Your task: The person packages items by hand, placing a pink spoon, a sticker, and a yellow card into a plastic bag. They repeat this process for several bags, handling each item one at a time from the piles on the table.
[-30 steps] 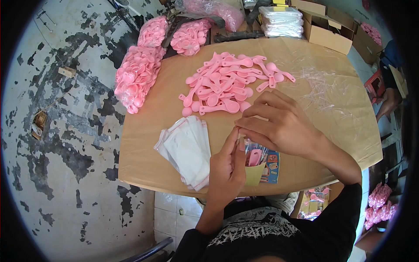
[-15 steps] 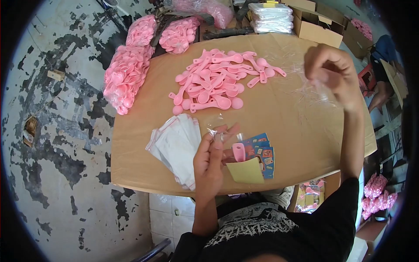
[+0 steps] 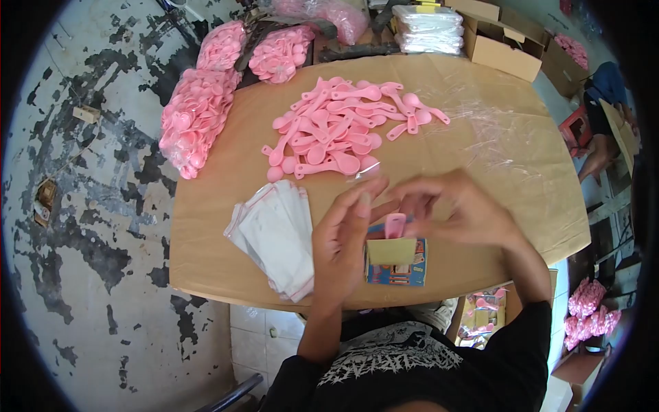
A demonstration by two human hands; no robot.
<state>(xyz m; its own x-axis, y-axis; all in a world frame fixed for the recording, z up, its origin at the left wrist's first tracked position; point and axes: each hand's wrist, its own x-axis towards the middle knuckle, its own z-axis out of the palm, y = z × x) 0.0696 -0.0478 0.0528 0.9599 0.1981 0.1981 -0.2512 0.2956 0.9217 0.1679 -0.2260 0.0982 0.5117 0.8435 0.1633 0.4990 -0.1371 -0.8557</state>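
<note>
My left hand [image 3: 341,233] is closed at the left side of a clear plastic bag [image 3: 367,170], whose shiny edge shows above the fingertips. A pink spoon's handle [image 3: 395,225] and a pale yellow card [image 3: 391,253] show between my hands and seem to be in that bag. My right hand [image 3: 456,209] is at the bag's right side, fingers bent and blurred; I cannot make out what they grip. Blue printed cards [image 3: 398,276] lie on the table beneath. Left of my left hand is a stack of white plastic bags [image 3: 274,237].
A heap of pink spoons [image 3: 333,127] covers the table's far middle. Thin clear plastic strips [image 3: 491,134] lie at its right. Bagged pink spoons [image 3: 199,120] stand on the left edge. Behind are wrapped packs [image 3: 429,29] and a cardboard box [image 3: 504,51]. Another person's arm [image 3: 599,158] shows at right.
My right hand has come down and left from above the plastic strips to the bag. The bag with spoon and yellow card has moved slightly up and right.
</note>
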